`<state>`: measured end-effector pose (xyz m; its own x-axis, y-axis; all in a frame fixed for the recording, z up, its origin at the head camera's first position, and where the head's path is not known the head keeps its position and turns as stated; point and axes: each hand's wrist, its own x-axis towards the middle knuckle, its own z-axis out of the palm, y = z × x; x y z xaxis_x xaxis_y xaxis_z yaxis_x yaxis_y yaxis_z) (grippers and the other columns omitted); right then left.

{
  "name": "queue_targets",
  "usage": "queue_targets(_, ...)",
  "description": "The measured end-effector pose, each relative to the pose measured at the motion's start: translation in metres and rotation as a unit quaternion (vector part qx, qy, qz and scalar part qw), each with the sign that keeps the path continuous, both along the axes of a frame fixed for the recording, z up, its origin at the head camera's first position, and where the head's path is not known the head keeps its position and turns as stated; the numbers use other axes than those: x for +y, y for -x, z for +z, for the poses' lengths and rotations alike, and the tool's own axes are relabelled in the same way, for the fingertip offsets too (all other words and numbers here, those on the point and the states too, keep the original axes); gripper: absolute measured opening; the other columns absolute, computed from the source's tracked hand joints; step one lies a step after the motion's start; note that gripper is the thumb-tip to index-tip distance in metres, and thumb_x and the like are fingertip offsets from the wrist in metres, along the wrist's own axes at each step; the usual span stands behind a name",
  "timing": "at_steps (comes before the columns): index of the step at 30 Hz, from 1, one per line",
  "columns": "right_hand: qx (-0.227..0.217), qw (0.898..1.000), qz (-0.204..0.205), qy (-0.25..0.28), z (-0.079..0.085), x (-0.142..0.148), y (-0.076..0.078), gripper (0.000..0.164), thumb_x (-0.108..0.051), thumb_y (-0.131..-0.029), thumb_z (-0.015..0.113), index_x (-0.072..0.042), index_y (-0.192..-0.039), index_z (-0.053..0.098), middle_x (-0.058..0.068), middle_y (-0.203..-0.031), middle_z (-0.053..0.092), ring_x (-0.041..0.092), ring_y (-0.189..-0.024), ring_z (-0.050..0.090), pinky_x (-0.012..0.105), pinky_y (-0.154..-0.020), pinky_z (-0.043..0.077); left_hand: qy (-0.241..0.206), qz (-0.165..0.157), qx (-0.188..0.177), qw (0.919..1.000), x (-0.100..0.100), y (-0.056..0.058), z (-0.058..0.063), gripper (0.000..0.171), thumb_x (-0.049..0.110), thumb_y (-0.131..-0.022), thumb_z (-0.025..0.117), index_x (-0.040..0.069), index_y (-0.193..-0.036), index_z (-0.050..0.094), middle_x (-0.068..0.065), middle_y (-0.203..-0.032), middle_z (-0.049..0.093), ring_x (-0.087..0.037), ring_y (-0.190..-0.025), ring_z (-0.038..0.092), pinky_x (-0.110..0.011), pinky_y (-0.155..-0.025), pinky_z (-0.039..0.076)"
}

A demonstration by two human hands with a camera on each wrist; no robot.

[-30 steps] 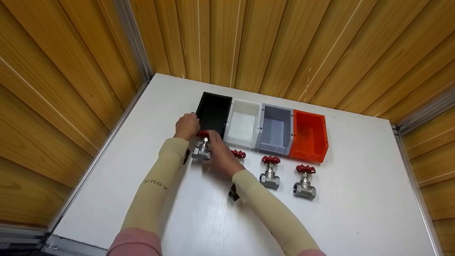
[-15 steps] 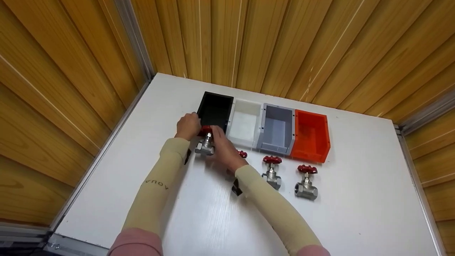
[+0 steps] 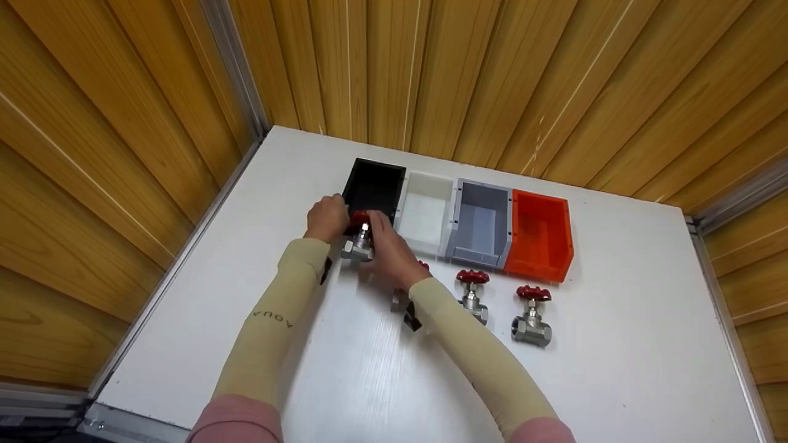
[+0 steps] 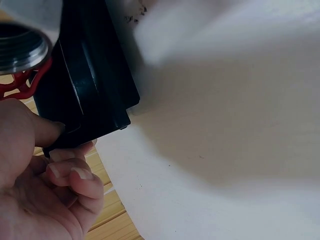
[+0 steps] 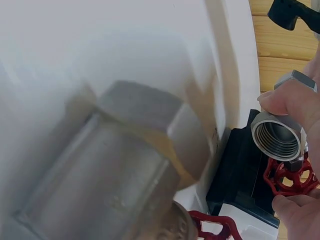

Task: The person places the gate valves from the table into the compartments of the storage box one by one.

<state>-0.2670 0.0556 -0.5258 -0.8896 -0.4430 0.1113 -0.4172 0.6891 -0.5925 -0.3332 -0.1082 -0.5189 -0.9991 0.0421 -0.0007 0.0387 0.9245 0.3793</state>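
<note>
In the head view my right hand point(image 3: 394, 253) grips a metal gate valve point(image 3: 359, 246) with a red handwheel. It holds the valve at the near end of the black bin point(image 3: 377, 179). In the right wrist view the thumb lies on the valve body point(image 5: 278, 137), its threaded opening facing the camera, and a finger touches the red handwheel point(image 5: 289, 176). My left hand point(image 3: 327, 218) is at the bin's near left corner. The left wrist view shows thumb and fingers of that hand point(image 4: 47, 180) pinching the wall of the black bin point(image 4: 102, 95).
To the right of the black bin stand a white bin point(image 3: 425, 209), a grey bin point(image 3: 479, 227) and an orange bin point(image 3: 542, 237), side by side. Before them on the white table lie more valves point(image 3: 532, 320), one partly behind the right wrist. Wood-panelled walls point(image 3: 480, 80) enclose the table.
My right hand has lifted the valve and carried it slightly away from me, towards the black bin. My left hand has stayed at the bin's corner.
</note>
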Motion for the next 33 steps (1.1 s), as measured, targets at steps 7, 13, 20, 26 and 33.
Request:
queue_targets(7, -0.004, 1.0, -0.005, 0.006, 0.002, 0.001, 0.006, 0.107, -0.01, -0.068, 0.087, -0.013, -0.151, 0.018, 0.007, -0.154, 0.025, 0.026, -0.125, 0.052, 0.037, -0.101, 0.047, -0.008, -0.001, 0.005, 1.0, 0.001, 0.0, -0.001, 0.027, 0.019, -0.098, 0.053, -0.005, -0.104, 0.064, -0.025, -0.102, 0.068, -0.039, -0.091, 0.068, -0.05, -0.076, 0.055)
queue_targets(13, -0.006, 1.0, -0.008, -0.005, 0.006, 0.004, 0.013, 0.107, -0.012, -0.07, 0.086, -0.011, -0.152, 0.016, 0.01, -0.155, 0.023, 0.027, -0.135, 0.043, 0.037, -0.108, 0.041, -0.008, 0.002, 0.007, 0.9999, 0.002, 0.001, -0.002, 0.028, 0.02, -0.099, 0.052, -0.006, -0.104, 0.064, -0.026, -0.102, 0.068, -0.04, -0.092, 0.068, -0.05, -0.077, 0.054)
queue_targets(20, 0.008, 1.0, -0.014, -0.012, 0.01, 0.007, 0.022, 0.109, -0.012, -0.067, 0.088, -0.009, -0.151, 0.018, 0.01, -0.154, 0.025, 0.028, -0.125, 0.052, 0.039, -0.1, 0.047, -0.001, 0.002, 0.004, 1.0, 0.001, 0.002, -0.002, 0.028, 0.02, -0.099, 0.051, -0.006, -0.104, 0.063, -0.026, -0.103, 0.067, -0.041, -0.093, 0.067, -0.051, -0.079, 0.054)
queue_targets(26, 0.011, 1.0, -0.016, -0.009, 0.011, 0.009, 0.028, 0.107, -0.012, -0.068, 0.087, -0.01, -0.151, 0.019, 0.008, -0.153, 0.025, 0.027, -0.122, 0.054, 0.039, -0.1, 0.047, -0.002, 0.008, -0.001, 1.0, 0.002, 0.002, -0.002, 0.028, 0.019, -0.099, 0.049, -0.006, -0.104, 0.063, -0.026, -0.104, 0.067, -0.042, -0.094, 0.067, -0.051, -0.079, 0.054)
queue_targets(33, 0.001, 1.0, -0.018, -0.015, 0.012, 0.009, 0.034, 0.107, -0.013, -0.07, 0.086, -0.01, -0.151, 0.016, 0.009, -0.155, 0.023, 0.027, -0.126, 0.051, 0.039, -0.102, 0.046, 0.0, 0.002, -0.011, 0.9999, 0.003, 0.002, -0.002, 0.027, 0.017, -0.101, 0.046, -0.005, -0.103, 0.062, -0.025, -0.103, 0.068, -0.041, -0.094, 0.067, -0.051, -0.079, 0.054)
